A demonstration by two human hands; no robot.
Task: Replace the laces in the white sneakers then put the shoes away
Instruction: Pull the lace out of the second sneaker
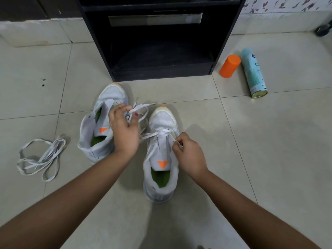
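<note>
Pale tiled floor [269,141] runs up to a black open shelf unit [161,42] at the back wall. Just before the unit stand two white sneakers [161,159], toes toward it. The right hand [190,155] pinches a lace [142,112] at the nearer sneaker; the left hand [124,130] holds its loose end. Left of the unit, spare laces [39,157] lie on bare tiles; right of it, two cans [251,72].
</note>
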